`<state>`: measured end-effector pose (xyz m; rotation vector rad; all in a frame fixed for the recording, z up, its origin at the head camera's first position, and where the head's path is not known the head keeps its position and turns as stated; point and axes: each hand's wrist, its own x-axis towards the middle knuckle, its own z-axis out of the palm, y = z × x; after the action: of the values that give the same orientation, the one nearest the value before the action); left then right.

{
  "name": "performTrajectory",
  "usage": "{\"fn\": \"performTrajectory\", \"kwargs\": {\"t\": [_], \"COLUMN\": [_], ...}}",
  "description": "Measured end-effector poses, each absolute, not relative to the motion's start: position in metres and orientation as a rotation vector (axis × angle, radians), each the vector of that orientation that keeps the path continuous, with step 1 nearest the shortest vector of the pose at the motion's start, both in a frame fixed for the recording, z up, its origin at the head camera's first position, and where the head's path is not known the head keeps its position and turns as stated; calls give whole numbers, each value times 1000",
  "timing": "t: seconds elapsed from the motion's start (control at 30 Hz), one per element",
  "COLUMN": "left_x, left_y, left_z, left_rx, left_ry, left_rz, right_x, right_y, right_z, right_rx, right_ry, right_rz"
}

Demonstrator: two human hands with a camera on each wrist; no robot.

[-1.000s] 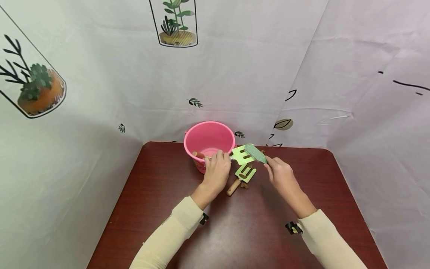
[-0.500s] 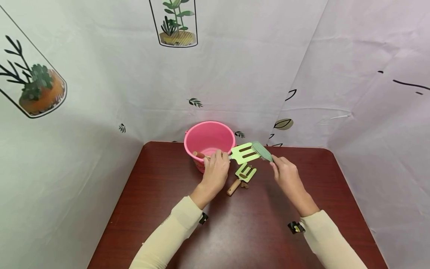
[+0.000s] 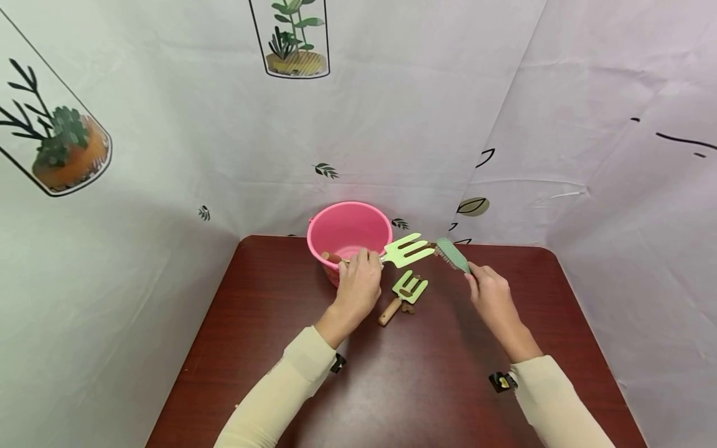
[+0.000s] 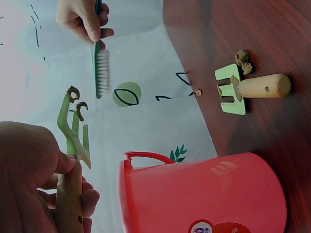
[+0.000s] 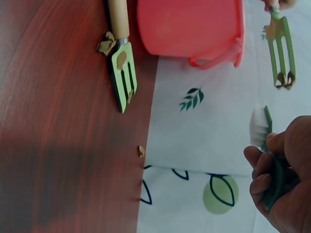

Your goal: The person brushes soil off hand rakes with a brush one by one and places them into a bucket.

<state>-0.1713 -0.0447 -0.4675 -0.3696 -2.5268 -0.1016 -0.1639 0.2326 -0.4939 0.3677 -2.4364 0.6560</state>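
Note:
My left hand (image 3: 358, 283) grips the wooden handle of a hand fork with light green tines (image 3: 402, 254), held beside the rim of a pink bucket (image 3: 320, 239). Brown clumps (image 4: 74, 93) cling to its tine tips in the left wrist view. My right hand (image 3: 493, 302) holds a green brush (image 3: 454, 256) by the handle, its pale bristles turned toward the fork. In both wrist views a gap shows between bristles and tines. Below them, a second green fork (image 4: 265, 86) with a wooden handle lies on the table, brown bits on its head.
Brown lumps (image 5: 106, 43) lie beside the fork on the dark red table (image 3: 392, 386). Farther off, a small crumb (image 5: 141, 151) sits near the table's back edge. A pale cloth (image 3: 392, 124) with plant prints hangs behind and at both sides.
The brush has slid right along the fork's tines and off past their tips, with my right hand moving right. My left hand and its fork have barely shifted.

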Motion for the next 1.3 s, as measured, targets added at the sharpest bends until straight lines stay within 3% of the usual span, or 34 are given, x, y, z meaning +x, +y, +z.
{"fn": "performTrajectory", "kwargs": {"t": [0.73,1.3], "left_x": [-162,-154], "left_y": [-45,-49], "left_z": [-463,-471], "left_rx": [-472,-527], "left_ry": [-2720,-2718], "left_rz": [-402,-341], "right_x": [-159,-154], "right_y": [252,244], "right_z": [-475,-466], "right_rx": [348,426], "right_ry": [-2375,-2331], "right_rz": [661,650]}}
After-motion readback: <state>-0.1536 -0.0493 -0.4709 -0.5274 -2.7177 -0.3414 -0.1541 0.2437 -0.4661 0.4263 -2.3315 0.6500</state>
